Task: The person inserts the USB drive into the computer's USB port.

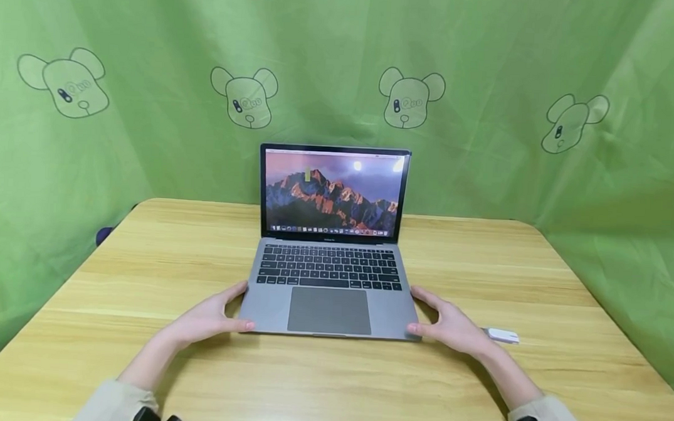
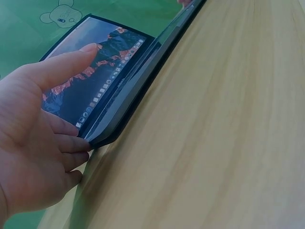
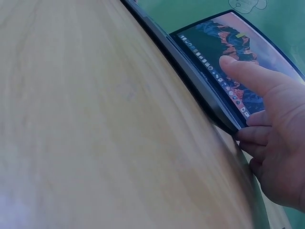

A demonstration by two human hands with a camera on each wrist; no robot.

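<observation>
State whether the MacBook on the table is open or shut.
The MacBook is open: its lit screen stands raised behind the uncovered keyboard.

Keyboard lettering (image 1: 330, 267) illegibly small

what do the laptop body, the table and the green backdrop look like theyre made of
Laptop body: probably metal, matte grey, judging by its even, dull sheen.
Table: wood or wood-look laminate, smooth; grain streaks show, but the core is hidden.
Green backdrop: likely fabric with a slight sheen, since it hangs in soft folds.
</observation>
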